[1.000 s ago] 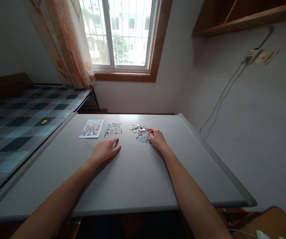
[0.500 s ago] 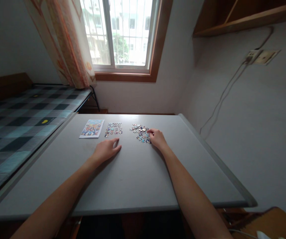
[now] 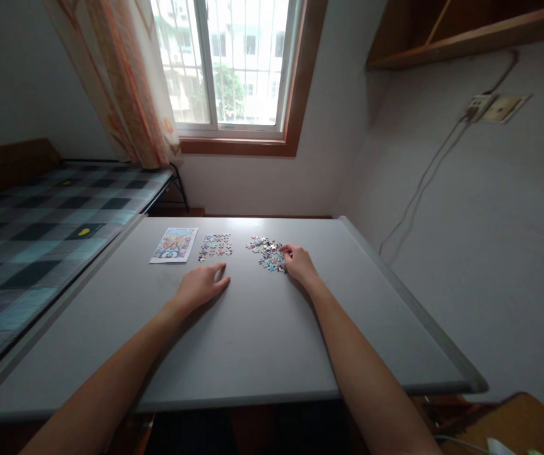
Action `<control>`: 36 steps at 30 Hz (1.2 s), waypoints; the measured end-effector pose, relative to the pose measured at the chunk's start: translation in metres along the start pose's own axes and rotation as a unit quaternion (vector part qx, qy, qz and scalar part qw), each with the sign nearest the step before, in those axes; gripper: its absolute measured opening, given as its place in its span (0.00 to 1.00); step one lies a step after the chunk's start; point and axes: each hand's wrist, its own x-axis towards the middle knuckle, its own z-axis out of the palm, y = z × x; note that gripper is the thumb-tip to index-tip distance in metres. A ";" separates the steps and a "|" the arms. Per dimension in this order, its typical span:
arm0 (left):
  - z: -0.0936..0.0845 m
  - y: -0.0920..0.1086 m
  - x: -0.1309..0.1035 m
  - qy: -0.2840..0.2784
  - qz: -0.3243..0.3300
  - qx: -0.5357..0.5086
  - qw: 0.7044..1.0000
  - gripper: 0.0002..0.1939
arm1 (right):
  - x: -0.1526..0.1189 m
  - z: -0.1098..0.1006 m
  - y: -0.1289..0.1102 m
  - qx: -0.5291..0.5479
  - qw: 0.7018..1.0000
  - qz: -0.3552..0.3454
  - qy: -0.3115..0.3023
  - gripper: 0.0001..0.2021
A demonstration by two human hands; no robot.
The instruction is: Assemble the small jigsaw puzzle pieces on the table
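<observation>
Last second: nothing clearly changed; both hands kept their places, and neither group of pieces showed a visible shift.
What that meant: the work looked to be at a brief hold beside the loose pieces, with no gain or loss to be seen, as far as could be judged.
Right hand (image 3: pixel 299 262): it rested at the right edge of the loose pile (image 3: pixel 269 253), thumb and forefinger drawn close together, the other fingers curled in. Whether a piece was pinched between the tips was too small to tell.
Left hand (image 3: pixel 200 285): it lay on the table (image 3: pixel 262 341), just on the near side of the laid-out pieces (image 3: pixel 213 246), thumb and forefinger apart in a loose curve, with nothing seen between them.
Puzzle pieces: one group was heaped and partly overlapping, near the right hand; the other lay in rough rows further left, between the heap and the picture card (image 3: pixel 174 245). Whether any were joined could not be made out.
Picture card: flat on the table, just left of the rows, its colourful print facing up.
Containers: no box or tray showed around the pieces; both groups sat directly on the tabletop. The wall shelf (image 3: pixel 471 43), upper right, was cut off by the frame, its contents not visible.
</observation>
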 end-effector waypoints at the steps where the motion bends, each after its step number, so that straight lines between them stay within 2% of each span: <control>1: 0.000 0.000 0.000 0.001 0.001 0.000 1.000 0.26 | 0.000 0.000 0.000 0.001 1.000 0.000 0.000 0.14; 36: 0.000 0.001 0.000 -0.004 -0.005 -0.007 1.000 0.27 | -0.003 -0.005 -0.005 -0.017 1.000 0.025 0.002 0.13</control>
